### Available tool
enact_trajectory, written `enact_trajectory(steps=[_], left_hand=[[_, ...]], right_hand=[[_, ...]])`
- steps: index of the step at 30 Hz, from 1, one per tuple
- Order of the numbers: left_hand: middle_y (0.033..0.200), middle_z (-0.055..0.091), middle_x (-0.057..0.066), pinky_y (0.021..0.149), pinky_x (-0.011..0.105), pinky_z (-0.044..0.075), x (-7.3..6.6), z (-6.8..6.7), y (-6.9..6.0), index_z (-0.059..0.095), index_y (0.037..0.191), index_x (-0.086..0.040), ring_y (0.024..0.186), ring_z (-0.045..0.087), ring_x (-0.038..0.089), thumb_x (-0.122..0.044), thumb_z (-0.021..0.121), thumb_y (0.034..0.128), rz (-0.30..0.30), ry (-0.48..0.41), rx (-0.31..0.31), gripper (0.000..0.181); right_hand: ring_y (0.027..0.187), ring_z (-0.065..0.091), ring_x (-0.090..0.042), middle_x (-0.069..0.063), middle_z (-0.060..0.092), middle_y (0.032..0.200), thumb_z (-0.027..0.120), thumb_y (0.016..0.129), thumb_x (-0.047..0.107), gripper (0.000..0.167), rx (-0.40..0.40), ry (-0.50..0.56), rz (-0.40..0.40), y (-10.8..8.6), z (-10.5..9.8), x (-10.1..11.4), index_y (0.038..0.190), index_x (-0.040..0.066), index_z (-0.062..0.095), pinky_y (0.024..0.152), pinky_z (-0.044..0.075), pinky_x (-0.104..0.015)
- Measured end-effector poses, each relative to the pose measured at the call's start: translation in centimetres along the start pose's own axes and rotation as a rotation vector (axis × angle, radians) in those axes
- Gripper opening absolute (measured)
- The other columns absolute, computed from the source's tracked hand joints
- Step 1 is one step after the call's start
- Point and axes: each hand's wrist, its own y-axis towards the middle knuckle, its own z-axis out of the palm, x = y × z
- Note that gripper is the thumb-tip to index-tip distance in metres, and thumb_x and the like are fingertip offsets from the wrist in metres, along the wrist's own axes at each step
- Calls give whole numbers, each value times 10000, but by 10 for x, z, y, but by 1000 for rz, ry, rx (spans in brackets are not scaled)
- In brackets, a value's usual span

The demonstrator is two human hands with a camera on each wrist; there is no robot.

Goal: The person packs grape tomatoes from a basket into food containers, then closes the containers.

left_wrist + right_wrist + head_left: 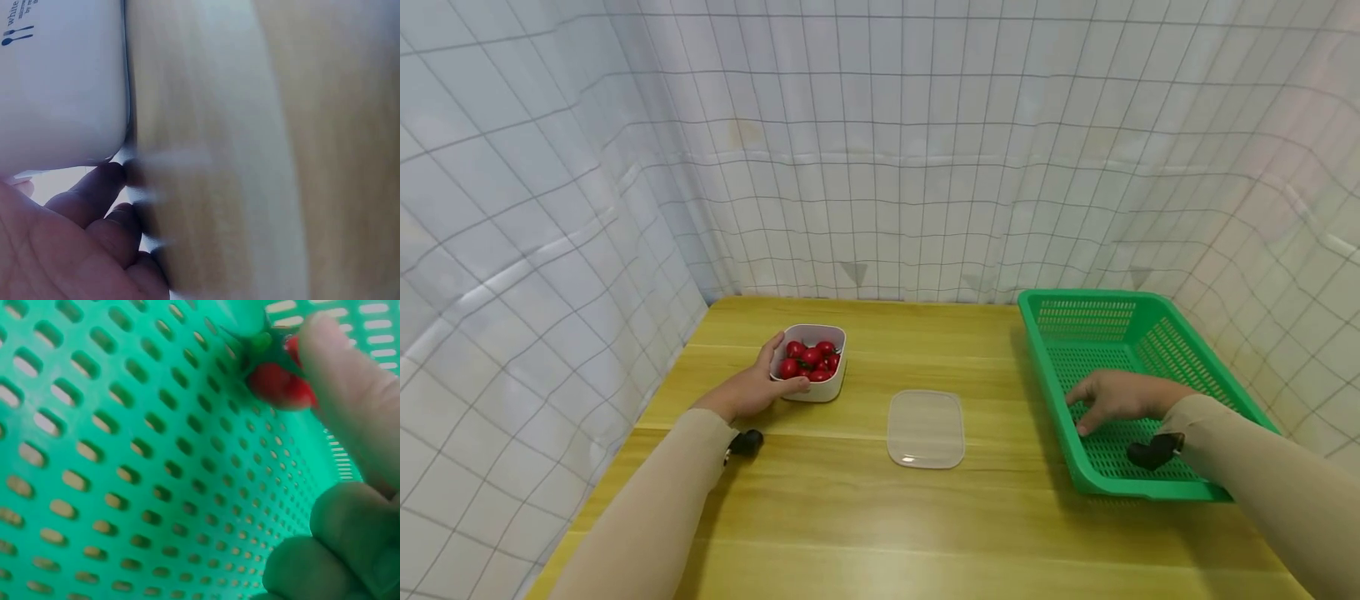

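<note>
My left hand (754,389) holds the left side of a small white food container (825,392), its thumb along the front rim. Several red cherry tomatoes (812,357) lie inside it. In the left wrist view the fingertips meet the container's (69,94) lower corner. My right hand (1123,396) reaches into a green plastic basket (1052,417), thumb and index finger spread near its left wall. The right wrist view shows a cherry tomato (281,386) with a green stem beside a digit of that hand; another bit of red is partly hidden. Whether they are touching I cannot tell.
A clear, rounded-square lid (927,429) lies flat on the wooden table (850,517) between the container and the basket. White gridded curtains (910,167) surround the table at the back and sides.
</note>
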Motion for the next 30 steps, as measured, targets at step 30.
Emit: enact_trajectory(steps=[30], left_hand=[[1736, 117, 298, 1246, 679, 260, -2, -2, 0, -163, 1684, -227, 1524, 321, 559, -709, 626, 943, 10, 10, 6, 1185]], right_hand=[[915, 575, -208, -110, 707, 1127, 838, 882, 241, 521, -58, 16, 59, 10, 0, -9, 1313, -10, 687, 774, 518, -381]])
